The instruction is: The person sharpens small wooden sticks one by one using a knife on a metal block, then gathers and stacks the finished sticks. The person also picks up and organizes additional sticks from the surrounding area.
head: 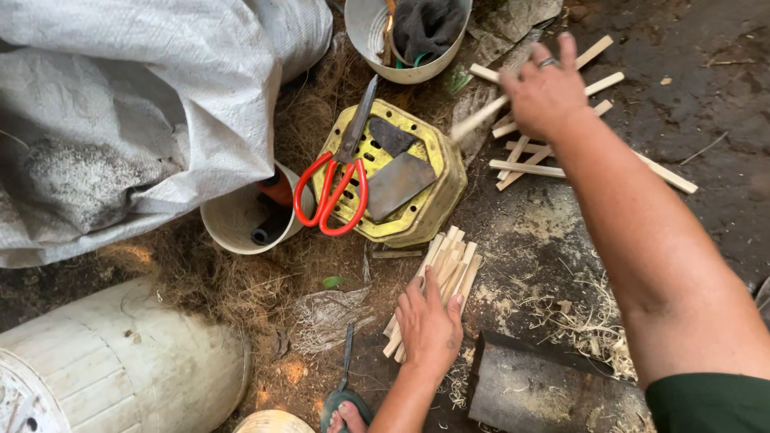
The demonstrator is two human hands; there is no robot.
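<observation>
Dirt floor, fibre litter, yellow upturned stool (437, 172) with red scissors (333, 188). My left hand (429, 321) presses flat on the stick bundle (445, 269), long axis running away from me. Right hand (545, 92) pinches 1 stick (481, 116) over the scattered sticks (553, 156), far right.

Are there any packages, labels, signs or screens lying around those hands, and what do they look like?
No labels, signs or screens show.
Woven sack: top left, grey-white, bulging and crumpled.
Small bucket: beside the sack, round, off-white, open.
Second bucket: top centre, pale, holding dark cloth.
Drum: bottom left, white, lying on its side.
Left hand rests on a bundle of sticks; right hand reaches over scattered sticks.
</observation>
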